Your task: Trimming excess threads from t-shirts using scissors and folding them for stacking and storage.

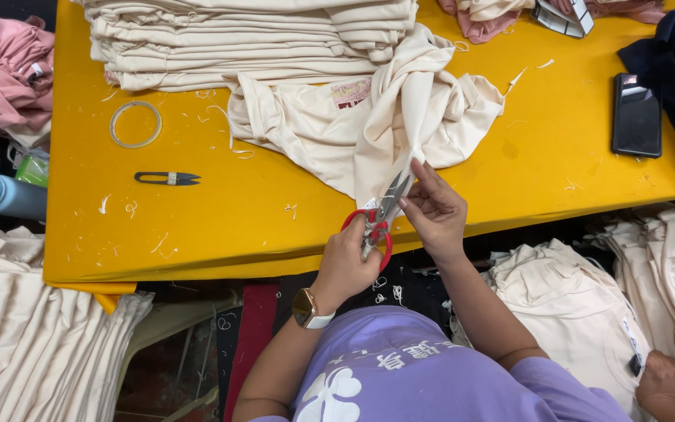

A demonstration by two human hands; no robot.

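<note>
A purple printed shirt is seen nearest the camera, worn by the person at work, with a watch on a pale strap at the left wrist. The left hand is closed around the handles of a pair of red-handled scissors, whose blades are slightly parted and pointed up into the cloth. The right hand is pinched on a drawn-out fold of a cream knitted garment, held taut just beside the blades. A slip could be judged likely here: the right fingertips lie very close to the cutting edge, and the cloth itself might be nicked if the fold were let slacken. The garment is bunched and creased on the yellow table, a pinkish printed patch showing, with a stack of folded cream cloth behind it. A small black thread snip, a tape ring and a dark phone are also laid on the table.
</note>
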